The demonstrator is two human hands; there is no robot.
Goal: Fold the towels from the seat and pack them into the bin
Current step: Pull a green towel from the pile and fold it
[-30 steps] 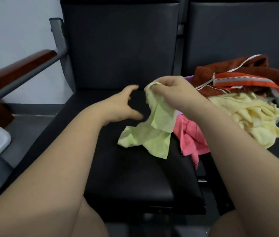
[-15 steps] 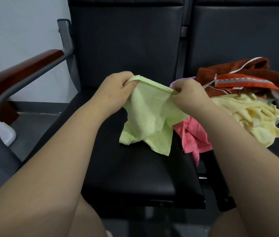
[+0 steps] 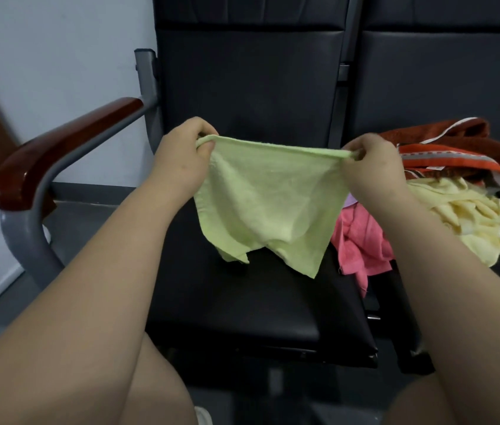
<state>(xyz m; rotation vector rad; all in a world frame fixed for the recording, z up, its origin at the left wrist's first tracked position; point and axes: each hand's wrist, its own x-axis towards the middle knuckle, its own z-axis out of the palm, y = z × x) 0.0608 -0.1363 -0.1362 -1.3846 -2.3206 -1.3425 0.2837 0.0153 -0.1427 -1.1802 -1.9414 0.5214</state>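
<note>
While the left hand (image 3: 182, 154) and the right hand (image 3: 371, 162) each pinched a top corner of the green towel (image 3: 268, 204), it hung stretched flat between them above the black seat (image 3: 242, 305). Pink (image 3: 362, 243), yellow (image 3: 469, 216) and rust-orange towels (image 3: 457, 148) lay heaped just right.

Towel (image 3: 267, 204) hangs over the seat (image 3: 242, 302), stretched between the hands: left hand (image 3: 181, 161) on its top left corner, right hand (image 3: 371, 167) on its top right. Towel pile (image 3: 457, 191) just right of it, partly behind the right hand. Armrest (image 3: 58, 151) left of seat, backrest (image 3: 248, 81) behind.
</note>
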